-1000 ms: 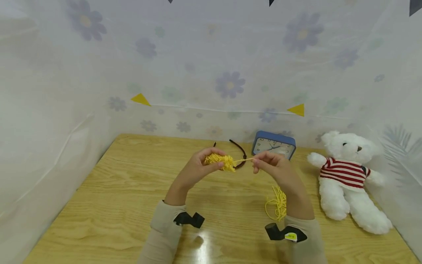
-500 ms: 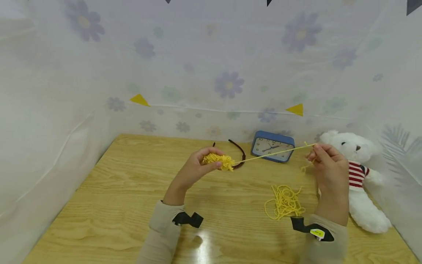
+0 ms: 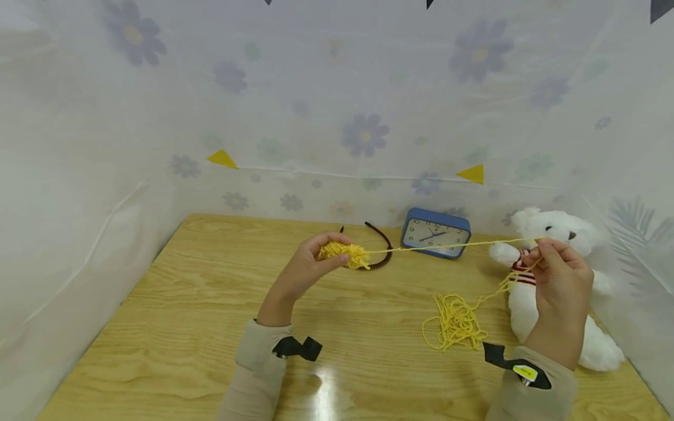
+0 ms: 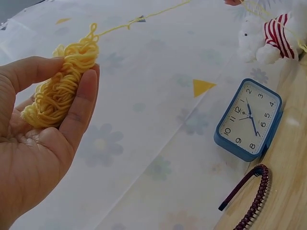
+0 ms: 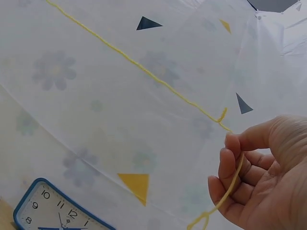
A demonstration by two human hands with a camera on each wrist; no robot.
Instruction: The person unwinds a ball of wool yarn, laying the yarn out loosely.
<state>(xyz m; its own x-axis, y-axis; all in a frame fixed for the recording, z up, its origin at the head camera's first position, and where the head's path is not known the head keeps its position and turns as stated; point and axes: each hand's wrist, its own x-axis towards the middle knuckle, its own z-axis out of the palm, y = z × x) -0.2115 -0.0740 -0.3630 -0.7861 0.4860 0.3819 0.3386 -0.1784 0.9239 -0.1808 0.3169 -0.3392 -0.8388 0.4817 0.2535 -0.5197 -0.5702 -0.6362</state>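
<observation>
My left hand [image 3: 305, 266] grips a crinkly bundle of yellow yarn [image 4: 62, 93] between thumb and fingers, above the table. From the bundle's right end a single yarn strand [image 3: 447, 246] runs nearly straight across to my right hand [image 3: 563, 280]. That hand pinches the strand between thumb and index finger, in front of the teddy bear, as the right wrist view shows. Below the pinch the strand hangs past the curled fingers and leads down to a loose yarn pile [image 3: 455, 324] on the table.
A blue alarm clock [image 3: 436, 233] stands at the table's back. Beside it lies a dark braided headband [image 3: 388, 245], partly behind the yarn bundle. A white teddy bear [image 3: 526, 304] in a striped top sits at the right of the wooden table [image 3: 200, 327].
My right hand has moved far to the right, drawing out a long strand from the bundle, then slightly lower. My left hand has stayed nearly in place with the bundle.
</observation>
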